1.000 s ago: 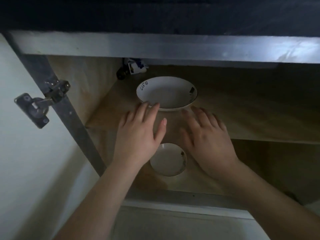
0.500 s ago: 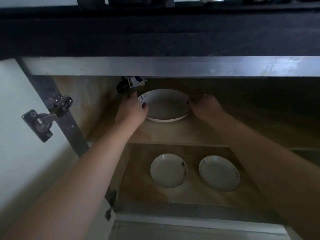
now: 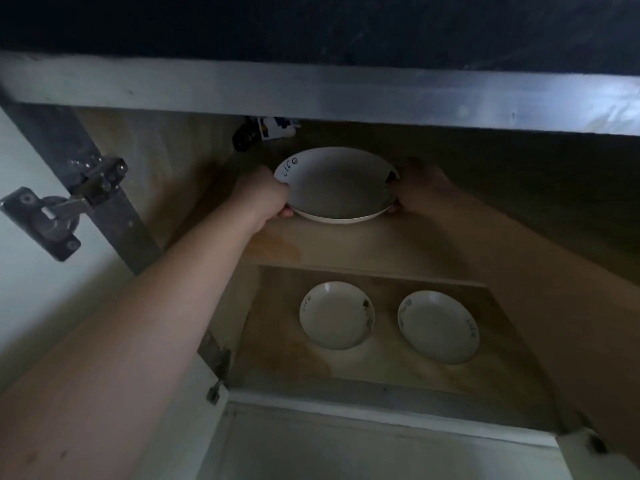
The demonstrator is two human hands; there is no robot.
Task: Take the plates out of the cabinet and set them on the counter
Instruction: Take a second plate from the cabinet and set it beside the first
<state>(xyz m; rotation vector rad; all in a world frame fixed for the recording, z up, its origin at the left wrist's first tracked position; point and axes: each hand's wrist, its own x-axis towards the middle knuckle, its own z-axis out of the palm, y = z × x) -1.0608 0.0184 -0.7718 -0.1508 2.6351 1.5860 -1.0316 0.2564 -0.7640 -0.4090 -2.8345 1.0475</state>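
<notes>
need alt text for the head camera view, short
Both hands, left hand and right hand, grip opposite rims of a large white plate on the upper cabinet shelf. Two smaller plates lie side by side below.

One camera on your head.
It looks forward and down, close into the open cabinet (image 3: 346, 251), past your two arms.

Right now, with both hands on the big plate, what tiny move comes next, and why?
Probably lift the big plate a little and draw it forward off the upper shelf. The left hand and right hand already grip its opposite edges, so the hold looks ready. Two small plates wait on the cabinet floor below.
</notes>
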